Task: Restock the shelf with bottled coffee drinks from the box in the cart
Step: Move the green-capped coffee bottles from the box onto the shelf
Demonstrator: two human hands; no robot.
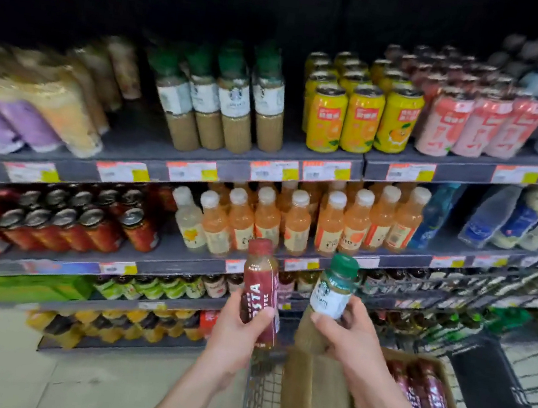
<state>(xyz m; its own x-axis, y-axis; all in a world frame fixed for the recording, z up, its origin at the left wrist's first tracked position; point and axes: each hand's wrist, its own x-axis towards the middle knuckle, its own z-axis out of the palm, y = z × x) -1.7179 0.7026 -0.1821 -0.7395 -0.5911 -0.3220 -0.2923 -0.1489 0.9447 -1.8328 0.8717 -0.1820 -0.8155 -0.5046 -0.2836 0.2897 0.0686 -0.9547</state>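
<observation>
**Two coffee bottles held up in front of the shelves**

The shelf unit (131, 139) fills the upper and middle frame, its tiers packed with drinks. On the tier in the upper centre stands a row of green-capped coffee bottles (233, 102), with open shelf floor to their left and yellow cans (362, 120) just to their right. Orange bottles with white caps (296, 221) stand on the tier below.

At lower right is the wire cart (262, 403), and in it sits an open cardboard box (312, 400). Dark red Costa bottles (432, 406) lie in the box at its right side.

At lower centre, the left hand (236, 327) is wrapped round the lower half of a red Costa bottle (261, 285), held upright with its cap up. Just to its right, the right hand (346, 335) grips a green-capped coffee bottle with a white label (333, 292) by its base, tilted slightly to the right. Both bottles are in the air above the cart's front edge, close together but apart.
</observation>
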